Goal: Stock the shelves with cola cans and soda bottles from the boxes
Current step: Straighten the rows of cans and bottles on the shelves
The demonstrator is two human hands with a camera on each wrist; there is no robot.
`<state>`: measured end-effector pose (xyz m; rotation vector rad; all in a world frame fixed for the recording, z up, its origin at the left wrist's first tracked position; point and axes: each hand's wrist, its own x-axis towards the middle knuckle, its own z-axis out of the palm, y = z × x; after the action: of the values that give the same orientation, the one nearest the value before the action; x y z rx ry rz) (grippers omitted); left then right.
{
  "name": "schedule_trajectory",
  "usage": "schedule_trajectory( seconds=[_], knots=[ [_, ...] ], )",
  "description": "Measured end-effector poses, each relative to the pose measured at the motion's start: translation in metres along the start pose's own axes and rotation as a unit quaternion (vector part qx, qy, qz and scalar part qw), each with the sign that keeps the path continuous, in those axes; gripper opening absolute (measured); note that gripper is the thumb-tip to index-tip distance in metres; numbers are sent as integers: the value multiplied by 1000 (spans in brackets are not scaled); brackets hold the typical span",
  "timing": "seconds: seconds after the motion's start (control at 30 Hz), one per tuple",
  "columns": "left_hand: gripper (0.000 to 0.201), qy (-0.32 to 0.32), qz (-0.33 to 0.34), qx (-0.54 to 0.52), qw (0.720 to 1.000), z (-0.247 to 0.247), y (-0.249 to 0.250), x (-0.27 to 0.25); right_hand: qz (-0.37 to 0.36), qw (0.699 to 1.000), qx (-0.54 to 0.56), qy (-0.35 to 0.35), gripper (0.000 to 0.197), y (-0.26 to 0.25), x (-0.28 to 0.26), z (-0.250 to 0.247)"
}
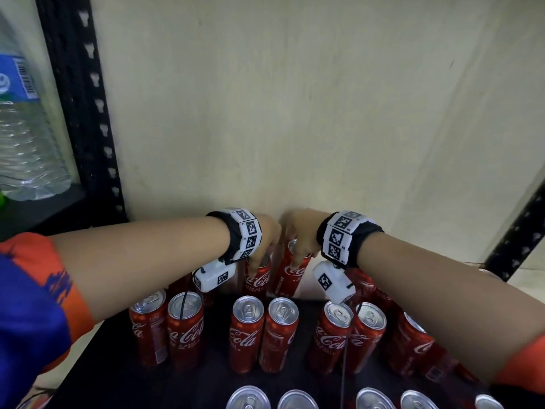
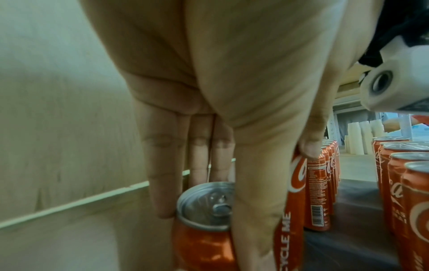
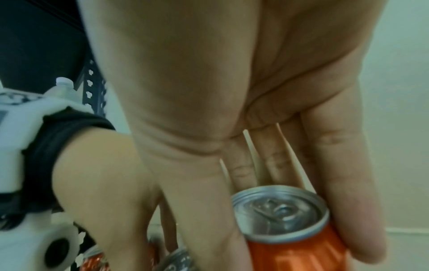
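Both hands deep at the back of the dark shelf [image 1: 118, 388], up against the pale wall [image 1: 295, 113]. Left hand [image 1: 265, 237] reaching down over a cola can [image 1: 257, 276], fingers [image 2: 162, 183] and thumb pinching it just under the top rim. Right hand [image 1: 298, 237] likewise closed on a second can [image 1: 292, 273], thumb on one side and fingers [image 3: 348, 210] on the other, near the lid. Held cans side by side, close against the wall, with only a narrow gap between them. Nearer the shelf's front edge, rows of upright cans [image 1: 244, 332], with lanes of bare shelf between pairs. To the left, a black slotted upright [image 1: 85, 119] and beyond it a water bottle [image 1: 26, 128] in the neighbouring bay. Another upright [image 1: 519, 231] at far right.
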<state>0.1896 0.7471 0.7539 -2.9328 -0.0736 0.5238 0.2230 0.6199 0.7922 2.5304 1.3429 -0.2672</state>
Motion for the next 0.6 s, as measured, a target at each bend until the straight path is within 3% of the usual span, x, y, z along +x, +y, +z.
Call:
schedule_trajectory(
  seconds=[0.2,0.6],
  knots=[
    [50,31,3,-15,999,4,-7,-6,-8,1000,0,-8,51,-15,14,10],
    [64,45,17,-23,999,7,-10,-16,-30,1000,1,-5,58,-13,33,28]
  ],
)
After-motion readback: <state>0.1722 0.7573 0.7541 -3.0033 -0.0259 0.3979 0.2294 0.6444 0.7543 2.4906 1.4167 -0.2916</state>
